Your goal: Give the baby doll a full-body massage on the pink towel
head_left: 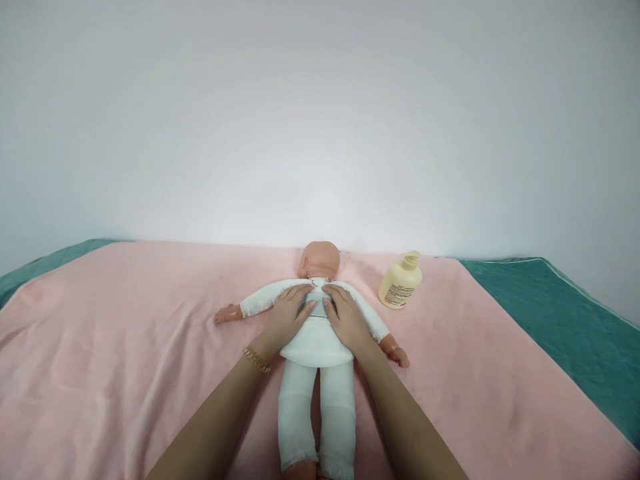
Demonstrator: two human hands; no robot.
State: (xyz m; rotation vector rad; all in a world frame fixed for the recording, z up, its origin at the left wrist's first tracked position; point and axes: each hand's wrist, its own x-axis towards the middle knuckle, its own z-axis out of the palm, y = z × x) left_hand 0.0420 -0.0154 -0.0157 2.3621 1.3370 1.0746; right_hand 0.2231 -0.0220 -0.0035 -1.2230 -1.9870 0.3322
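Note:
A baby doll in a white top and white trousers lies stretched out on a pink blanket, its head toward the wall and its arms spread. My left hand rests flat on the left side of the doll's upper body, fingers pointing inward. On the other side, my right hand lies flat in the same way. The two thumbs nearly meet near the middle of the white top. Neither hand grasps anything. A gold bracelet circles my left wrist. The doll's feet are partly cut off by the bottom edge.
A pale yellow pump bottle stands on the blanket to the right of the doll, beyond its arm. Green cloth shows past the blanket on the right and at the far left. A plain white wall rises behind.

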